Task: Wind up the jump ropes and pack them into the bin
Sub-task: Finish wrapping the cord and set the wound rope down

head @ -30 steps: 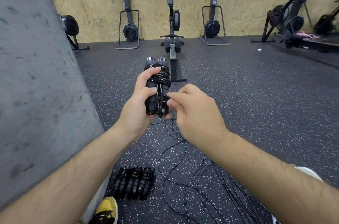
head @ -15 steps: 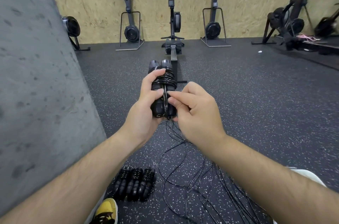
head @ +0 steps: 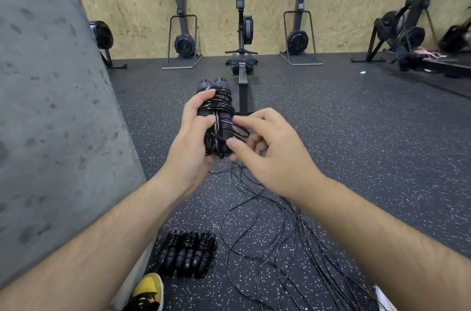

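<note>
Head view — left hand grips the jump rope, handles side by side, cord wrapped round them, held up over the floor. Right hand pinches a loop of its cord at the lower end. Three wound ropes lie below — beside loose cords.

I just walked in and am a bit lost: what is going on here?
A person is winding a jump rope. The left hand grips its two handles, cord wrapped round them; the right hand pinches a loop of its cord. Three wound ropes lie on the floor beside loose ropes. No bin shows.
</note>
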The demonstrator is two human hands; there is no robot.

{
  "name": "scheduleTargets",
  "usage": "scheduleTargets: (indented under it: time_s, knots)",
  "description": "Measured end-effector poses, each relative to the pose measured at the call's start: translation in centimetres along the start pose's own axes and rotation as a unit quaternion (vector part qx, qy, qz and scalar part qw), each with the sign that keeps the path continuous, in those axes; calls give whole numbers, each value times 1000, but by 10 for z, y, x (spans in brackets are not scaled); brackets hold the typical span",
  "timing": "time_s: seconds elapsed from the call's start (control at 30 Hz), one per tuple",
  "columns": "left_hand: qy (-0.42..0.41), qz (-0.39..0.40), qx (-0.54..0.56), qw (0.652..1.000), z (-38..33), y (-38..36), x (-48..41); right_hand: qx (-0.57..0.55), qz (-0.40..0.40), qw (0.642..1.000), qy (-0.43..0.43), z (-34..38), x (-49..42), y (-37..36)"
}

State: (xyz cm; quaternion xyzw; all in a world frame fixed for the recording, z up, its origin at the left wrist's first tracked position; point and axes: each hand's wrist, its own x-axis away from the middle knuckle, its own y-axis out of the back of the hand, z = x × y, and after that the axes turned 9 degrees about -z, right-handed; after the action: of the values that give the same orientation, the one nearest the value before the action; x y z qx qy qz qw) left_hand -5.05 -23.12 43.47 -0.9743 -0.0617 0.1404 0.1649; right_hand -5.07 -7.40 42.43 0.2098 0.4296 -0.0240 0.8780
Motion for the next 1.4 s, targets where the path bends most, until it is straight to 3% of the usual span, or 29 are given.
scheduleTargets:
  time_s: [0.27,0.57,0.9,1.1,1.4]
  knots:
    - [25,20,-19,999,11,-7,6,156,-37,973,168,-2,6,-9]
    - [3,-11,4,1000,2,1,-3,36,3,997,68,-5,0,-3]
    - [7,-5,-12,1000,18,4,-2,77,-14,992,102,-9,3,-10]
    - [-3,-22,-17,1000,25,16,-10,0,-13,999,36,-14,1,-27]
    - [30,-111,-157,981,42,61,-35,-6,14,987,-158,-17,-8,-88]
